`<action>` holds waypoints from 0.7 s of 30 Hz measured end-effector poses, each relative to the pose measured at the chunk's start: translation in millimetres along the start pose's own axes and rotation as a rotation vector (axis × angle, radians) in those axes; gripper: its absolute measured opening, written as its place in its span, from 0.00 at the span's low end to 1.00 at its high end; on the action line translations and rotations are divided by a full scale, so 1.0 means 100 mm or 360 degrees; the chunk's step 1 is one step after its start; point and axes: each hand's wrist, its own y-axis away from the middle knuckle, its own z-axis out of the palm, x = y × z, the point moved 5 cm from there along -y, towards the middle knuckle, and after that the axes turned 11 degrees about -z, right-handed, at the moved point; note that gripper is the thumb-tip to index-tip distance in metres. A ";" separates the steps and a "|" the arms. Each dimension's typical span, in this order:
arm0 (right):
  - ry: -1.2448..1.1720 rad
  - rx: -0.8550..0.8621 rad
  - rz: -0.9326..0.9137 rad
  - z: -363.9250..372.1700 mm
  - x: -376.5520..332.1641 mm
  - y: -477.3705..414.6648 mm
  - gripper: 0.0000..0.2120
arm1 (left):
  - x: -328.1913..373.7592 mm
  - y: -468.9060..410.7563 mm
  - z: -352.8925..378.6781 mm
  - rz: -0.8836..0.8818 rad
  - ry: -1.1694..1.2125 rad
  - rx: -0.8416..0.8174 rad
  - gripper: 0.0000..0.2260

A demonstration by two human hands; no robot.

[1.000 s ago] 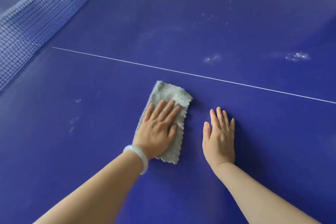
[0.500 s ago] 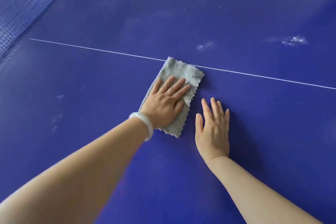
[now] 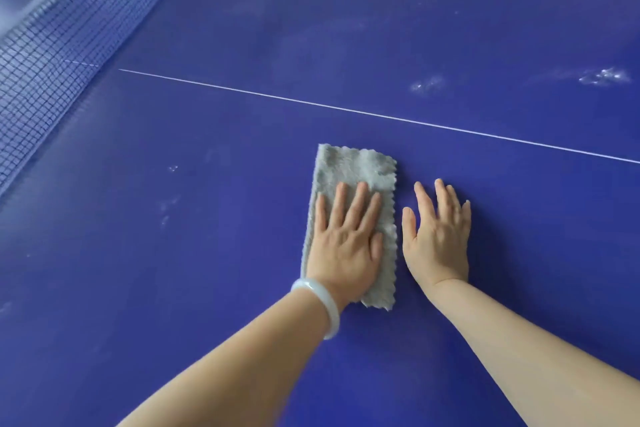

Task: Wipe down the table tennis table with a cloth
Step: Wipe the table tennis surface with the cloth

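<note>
Here the net (image 3: 52,55) runs along the left end of the blue table tennis table (image 3: 173,288). A few small white marks (image 3: 168,208) sit on the table not far from it.

The left arm reaches in from the near edge, with a pale bracelet (image 3: 323,308) on the wrist. The left hand (image 3: 346,243) lies flat on the grey cloth (image 3: 356,166). Its fingers are straight and spread a little, and they press down without gripping. The folded cloth lies near the middle of this half of the table, on the near side of the thin white line (image 3: 381,116) and not touching it.

Just beside the cloth's right edge, the right hand (image 3: 438,236) rests flat on the bare table. Its fingers are straight too, and it holds nothing. More white dusty marks (image 3: 604,75) show past the line, toward the far right corner.

Half a second ago the top of the cloth lay on the white line. Now the cloth and the left hand have come back toward the near edge. The left fingers leaned to the right then, and now they point straighter ahead. The right hand has stayed flat beside the cloth.
</note>
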 end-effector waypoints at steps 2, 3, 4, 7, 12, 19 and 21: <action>0.0019 -0.0029 -0.0023 -0.01 0.00 0.00 0.24 | 0.16 0.37 0.07 0.0265 0.0011 -0.0099 0.26; 0.0029 -0.0050 -0.0030 0.00 0.00 0.00 0.25 | 0.05 0.48 0.06 0.0364 -0.0002 -0.0100 0.26; 0.0033 -0.0062 -0.0032 0.01 0.00 -0.01 0.25 | -0.16 0.55 0.02 0.0408 -0.0027 -0.0066 0.26; 0.0039 -0.0071 -0.0020 0.02 -0.01 -0.01 0.26 | -1.20 0.61 -0.21 -0.0002 -0.0130 0.0040 0.27; 0.0007 -0.0002 0.0018 0.05 -0.01 -0.04 0.25 | -2.02 0.59 -0.44 -0.1008 -0.0003 0.0066 0.27; 0.0079 -0.0049 -0.0044 0.06 -0.02 -0.03 0.27 | -0.59 1.44 -0.07 -0.0021 0.0085 -0.0028 0.30; 0.0200 -0.0182 -0.0064 0.04 -0.04 -0.01 0.28 | -0.60 1.51 -0.06 0.0042 0.0059 -0.0068 0.30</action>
